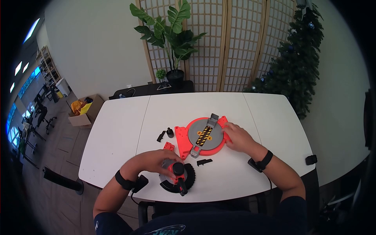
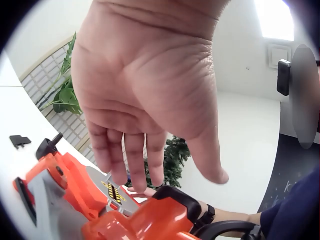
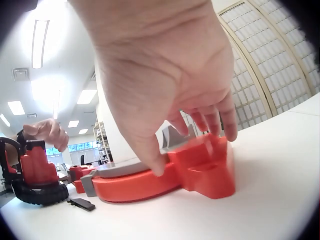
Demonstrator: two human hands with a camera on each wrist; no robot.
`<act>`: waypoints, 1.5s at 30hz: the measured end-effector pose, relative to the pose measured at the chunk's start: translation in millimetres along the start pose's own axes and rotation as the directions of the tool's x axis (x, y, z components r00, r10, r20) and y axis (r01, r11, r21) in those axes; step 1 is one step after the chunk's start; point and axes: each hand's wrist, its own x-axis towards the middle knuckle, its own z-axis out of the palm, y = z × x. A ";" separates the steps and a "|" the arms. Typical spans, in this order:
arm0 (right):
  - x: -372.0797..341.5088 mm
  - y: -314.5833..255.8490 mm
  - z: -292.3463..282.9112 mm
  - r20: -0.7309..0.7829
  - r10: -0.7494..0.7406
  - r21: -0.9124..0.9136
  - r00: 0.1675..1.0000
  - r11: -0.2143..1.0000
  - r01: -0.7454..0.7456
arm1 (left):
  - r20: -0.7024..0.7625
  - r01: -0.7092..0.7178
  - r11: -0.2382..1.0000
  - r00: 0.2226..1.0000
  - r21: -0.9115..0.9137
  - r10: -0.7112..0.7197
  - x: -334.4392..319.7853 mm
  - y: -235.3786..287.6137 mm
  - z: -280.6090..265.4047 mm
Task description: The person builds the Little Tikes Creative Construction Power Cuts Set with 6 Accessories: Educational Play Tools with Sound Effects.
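In the head view a toy saw unit point(image 1: 178, 169), with an orange-red body and a black toothed disc point(image 1: 190, 177), stands near the front edge of the table. Over it hovers my left hand point(image 1: 154, 160), whose fingers hang loosely extended in the left wrist view point(image 2: 145, 85). A round toy saw base point(image 1: 182, 143) lies flat at the middle, red with a grey turntable point(image 1: 196, 131) and a black-and-yellow striped strip. My right hand point(image 1: 239, 138) grips its right edge, thumb on the near side of a raised red block point(image 3: 210, 175) and fingers on the far side.
Around the base lie a black clip-like piece point(image 1: 161, 136), a black knob with a screw point(image 1: 169, 132), a small red block point(image 1: 169, 146) and another black piece point(image 1: 204, 161). A small black object point(image 1: 311, 159) sits at the table's right edge.
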 end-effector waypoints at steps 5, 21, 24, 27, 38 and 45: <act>-4.6 -30.9 -15.4 0.078 0.017 0.139 0.997 0.990 -0.028 | 0.052 0.066 0.994 0.997 -0.084 -0.062 2.6 3.0 2.3; -12.6 -80.1 -37.1 0.323 -0.068 0.458 0.944 0.884 -0.094 | -0.041 0.089 0.981 0.994 -0.171 -0.097 0.2 9.3 5.2; -12.7 -78.0 -34.6 0.352 -0.055 0.492 0.934 0.860 -0.135 | -0.071 0.070 0.971 0.993 -0.228 -0.089 -0.9 16.5 2.8; -13.0 -84.2 -44.6 0.335 -0.067 0.554 0.940 0.821 -0.139 | -0.111 0.070 0.976 0.989 -0.205 -0.094 -1.8 22.8 1.5; -8.4 -78.9 -19.1 0.539 -0.041 0.763 0.841 0.446 -0.468 | -0.470 -0.144 0.984 0.879 -0.100 0.081 8.3 35.2 5.4; -5.6 -84.7 -15.2 0.461 -0.026 0.881 0.887 0.133 -0.454 | -0.481 -0.258 0.959 0.829 0.121 0.284 16.5 39.5 10.0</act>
